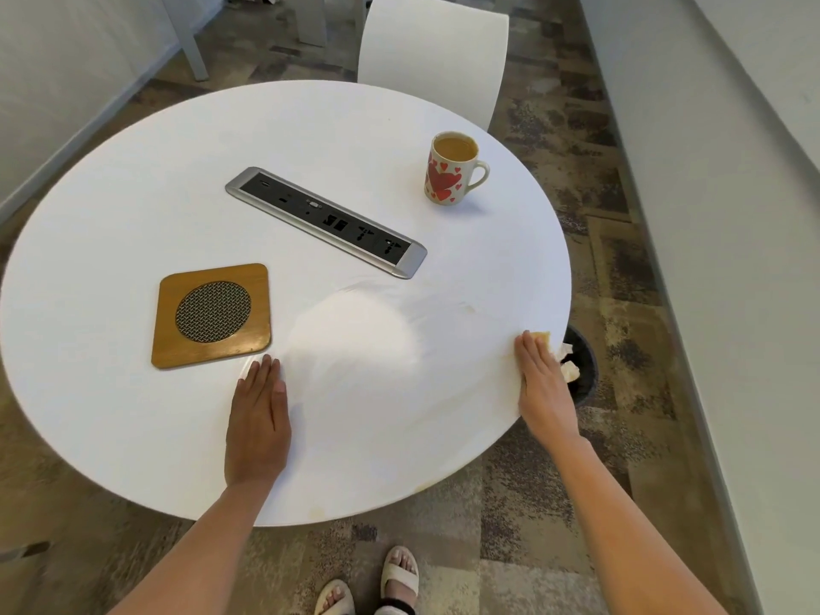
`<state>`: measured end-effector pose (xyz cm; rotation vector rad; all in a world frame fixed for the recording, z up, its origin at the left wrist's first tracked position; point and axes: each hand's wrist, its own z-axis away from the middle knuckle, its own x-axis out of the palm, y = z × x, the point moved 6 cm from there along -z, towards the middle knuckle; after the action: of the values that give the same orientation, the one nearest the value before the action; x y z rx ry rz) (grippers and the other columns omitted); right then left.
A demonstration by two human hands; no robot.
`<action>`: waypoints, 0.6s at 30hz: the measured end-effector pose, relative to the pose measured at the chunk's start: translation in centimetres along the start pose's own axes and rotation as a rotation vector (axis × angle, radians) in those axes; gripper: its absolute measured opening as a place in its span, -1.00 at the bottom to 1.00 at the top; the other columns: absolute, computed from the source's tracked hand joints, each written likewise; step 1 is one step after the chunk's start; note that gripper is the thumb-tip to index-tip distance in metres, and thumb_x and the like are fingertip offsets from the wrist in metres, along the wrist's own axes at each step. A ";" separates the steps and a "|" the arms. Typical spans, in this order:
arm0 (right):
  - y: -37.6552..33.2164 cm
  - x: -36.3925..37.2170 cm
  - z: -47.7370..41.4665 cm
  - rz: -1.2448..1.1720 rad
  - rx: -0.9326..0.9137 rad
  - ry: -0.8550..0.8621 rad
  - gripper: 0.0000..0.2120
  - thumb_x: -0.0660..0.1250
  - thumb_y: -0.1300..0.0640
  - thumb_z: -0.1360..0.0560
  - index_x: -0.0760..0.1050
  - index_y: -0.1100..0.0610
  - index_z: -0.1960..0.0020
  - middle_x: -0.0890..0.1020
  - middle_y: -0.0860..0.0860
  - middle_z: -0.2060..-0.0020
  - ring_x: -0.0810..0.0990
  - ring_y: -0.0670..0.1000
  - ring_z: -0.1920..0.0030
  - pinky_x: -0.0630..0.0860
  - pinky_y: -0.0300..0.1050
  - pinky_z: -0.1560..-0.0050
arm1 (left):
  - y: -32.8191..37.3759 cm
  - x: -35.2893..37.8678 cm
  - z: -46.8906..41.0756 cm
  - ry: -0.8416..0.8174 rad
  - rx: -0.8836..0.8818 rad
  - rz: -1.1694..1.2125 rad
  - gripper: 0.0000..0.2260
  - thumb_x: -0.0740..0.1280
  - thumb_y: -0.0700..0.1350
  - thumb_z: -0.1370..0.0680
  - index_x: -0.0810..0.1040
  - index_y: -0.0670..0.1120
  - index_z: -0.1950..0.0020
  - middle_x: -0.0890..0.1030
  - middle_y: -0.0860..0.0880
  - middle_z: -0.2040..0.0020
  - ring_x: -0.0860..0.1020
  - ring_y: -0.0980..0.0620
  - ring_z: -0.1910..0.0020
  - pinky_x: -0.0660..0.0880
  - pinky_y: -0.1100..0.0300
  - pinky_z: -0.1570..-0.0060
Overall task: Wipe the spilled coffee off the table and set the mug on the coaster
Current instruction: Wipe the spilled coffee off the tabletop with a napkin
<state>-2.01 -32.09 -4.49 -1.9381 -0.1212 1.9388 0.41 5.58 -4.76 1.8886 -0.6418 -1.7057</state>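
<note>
A white mug [449,170] with red hearts, full of coffee, stands at the far right of the round white table [133,179]. A square wooden coaster [212,316] with a metal mesh centre lies at the near left. My left hand [258,421] rests flat on the table just right of the coaster, holding nothing. My right hand [543,383] is at the table's right edge, pressing a coffee-stained tissue [542,336] that sticks out past its fingertips. Faint wet streaks [443,304] and pale brown traces mark the table between the hands.
A silver and black socket strip [326,221] is set into the table's middle. A white chair [437,55] stands behind the mug. A black bin [579,366] holding crumpled tissues sits on the floor below the table's right edge. My sandalled feet [368,583] are below.
</note>
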 end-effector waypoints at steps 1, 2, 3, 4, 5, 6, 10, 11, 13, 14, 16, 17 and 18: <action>-0.7 0.0 0.4 0.018 -0.035 -0.002 -0.44 0.03 0.42 -0.55 0.04 0.19 -0.51 0.08 0.07 -0.53 -0.06 0.03 -0.53 -0.10 -0.09 -0.51 | 0.0 0.0 0.0 0.000 -0.003 0.000 -0.56 -0.05 -0.06 -0.62 0.27 -0.22 -0.43 0.30 -0.12 -0.45 0.17 0.00 -0.47 0.00 0.12 -0.46; -1.5 0.2 0.8 0.042 -0.072 -0.013 -0.42 0.03 0.43 -0.53 0.02 0.18 -0.51 0.07 0.06 -0.53 -0.08 0.02 -0.53 -0.12 -0.12 -0.51 | 0.0 0.0 0.0 0.000 -0.003 -0.001 -0.56 -0.05 -0.06 -0.61 0.27 -0.22 -0.43 0.30 -0.12 -0.45 0.17 0.00 -0.47 0.00 0.12 -0.46; -2.4 0.5 1.3 0.072 -0.116 -0.032 -0.39 0.03 0.44 -0.52 -0.01 0.16 -0.52 0.04 0.04 -0.53 -0.11 0.00 -0.52 -0.16 -0.14 -0.50 | 0.1 0.0 0.0 0.000 -0.001 -0.002 -0.57 -0.04 -0.08 -0.62 0.27 -0.22 -0.43 0.30 -0.12 -0.45 0.17 -0.01 -0.47 0.00 0.12 -0.46; -3.4 0.8 1.9 0.094 -0.163 -0.054 -0.37 0.02 0.45 -0.52 -0.05 0.13 -0.51 0.00 0.02 -0.52 -0.15 -0.02 -0.51 -0.20 -0.15 -0.48 | 0.1 0.0 0.0 0.000 0.001 -0.003 -0.58 -0.03 -0.09 -0.62 0.27 -0.22 -0.42 0.30 -0.13 -0.45 0.18 -0.01 -0.47 0.00 0.12 -0.46; -4.7 1.1 2.5 0.113 -0.215 -0.083 -0.36 0.02 0.45 -0.52 -0.08 0.10 -0.50 -0.04 -0.01 -0.51 -0.16 -0.03 -0.50 -0.24 -0.15 -0.47 | 0.1 0.0 0.0 0.001 0.000 -0.002 -0.59 -0.03 -0.09 -0.62 0.28 -0.22 -0.42 0.31 -0.13 -0.44 0.18 -0.02 -0.47 0.00 0.12 -0.46; -6.2 1.6 3.2 0.114 -0.273 -0.108 -0.36 0.02 0.45 -0.52 -0.09 0.09 -0.50 -0.06 -0.02 -0.50 -0.14 -0.03 -0.51 -0.26 -0.14 -0.46 | 0.2 -0.1 0.0 0.001 -0.003 -0.001 -0.58 -0.03 -0.09 -0.62 0.28 -0.23 -0.42 0.31 -0.13 -0.44 0.18 -0.02 -0.47 0.00 0.12 -0.46; -13.4 3.6 7.5 -0.154 -0.475 -0.223 -0.46 0.14 0.40 -0.54 0.19 0.09 -0.47 0.18 -0.05 -0.45 0.12 -0.07 -0.46 -0.17 -0.19 -0.47 | 0.2 -0.2 0.0 0.005 -0.009 0.009 -0.60 -0.01 -0.11 -0.62 0.28 -0.22 -0.42 0.31 -0.13 -0.44 0.18 -0.02 -0.47 0.01 0.12 -0.46; -15.2 4.0 8.3 -0.272 -0.471 -0.287 -0.50 0.13 0.35 -0.57 0.23 0.04 -0.46 0.21 -0.13 -0.44 0.11 -0.19 -0.43 -0.16 -0.38 -0.44 | 0.2 -0.2 0.0 0.008 -0.009 0.009 -0.60 -0.01 -0.12 -0.62 0.28 -0.22 -0.42 0.31 -0.13 -0.44 0.18 -0.01 -0.47 0.00 0.13 -0.45; -17.7 4.5 8.7 -0.608 -0.342 -0.402 -0.59 0.10 0.26 -0.61 0.34 -0.05 -0.40 0.33 -0.22 -0.39 0.18 -0.36 -0.37 0.02 -0.55 -0.36 | 0.2 -0.2 0.0 0.009 -0.014 0.010 -0.59 -0.02 -0.10 -0.62 0.28 -0.21 -0.42 0.31 -0.11 -0.45 0.16 0.07 -0.45 -0.02 0.18 -0.44; -18.5 4.3 8.3 -0.795 -0.245 -0.429 -0.64 0.09 0.21 -0.62 0.41 -0.08 -0.34 0.42 -0.25 -0.33 0.28 -0.40 -0.32 0.18 -0.56 -0.30 | 0.2 -0.1 0.0 0.011 -0.020 0.014 -0.58 -0.03 -0.07 -0.62 0.28 -0.21 -0.43 0.30 -0.10 -0.45 0.15 0.11 -0.44 -0.03 0.21 -0.44; -18.7 3.8 6.5 -1.169 0.047 -0.418 -0.69 0.11 0.21 -0.62 0.52 -0.06 -0.20 0.57 -0.23 -0.16 0.48 -0.36 -0.17 0.42 -0.50 -0.08 | 0.1 -0.2 0.0 0.016 -0.025 0.023 -0.55 -0.05 -0.04 -0.60 0.28 -0.20 -0.43 0.30 -0.09 -0.45 0.14 0.14 -0.42 -0.04 0.24 -0.43; -18.0 3.6 5.4 -1.270 0.208 -0.347 -0.70 0.12 0.25 -0.61 0.54 -0.04 -0.14 0.60 -0.18 -0.11 0.55 -0.28 -0.11 0.46 -0.46 0.01 | 0.0 -0.3 0.0 0.018 -0.025 0.024 -0.55 -0.05 -0.04 -0.60 0.28 -0.19 -0.43 0.30 -0.09 -0.45 0.15 0.13 -0.43 -0.03 0.22 -0.43; -17.0 3.1 4.5 -1.229 0.308 -0.244 -0.70 0.14 0.28 -0.60 0.56 -0.03 -0.10 0.61 -0.11 -0.09 0.57 -0.18 -0.10 0.47 -0.42 0.04 | 0.0 -0.3 0.0 0.017 -0.024 0.023 -0.55 -0.05 -0.04 -0.61 0.28 -0.20 -0.43 0.30 -0.09 -0.45 0.15 0.11 -0.44 -0.02 0.20 -0.44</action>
<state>-2.63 -14.50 -1.59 -0.9574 -0.8055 1.1938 0.42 5.77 -4.57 1.8701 -0.6307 -1.6742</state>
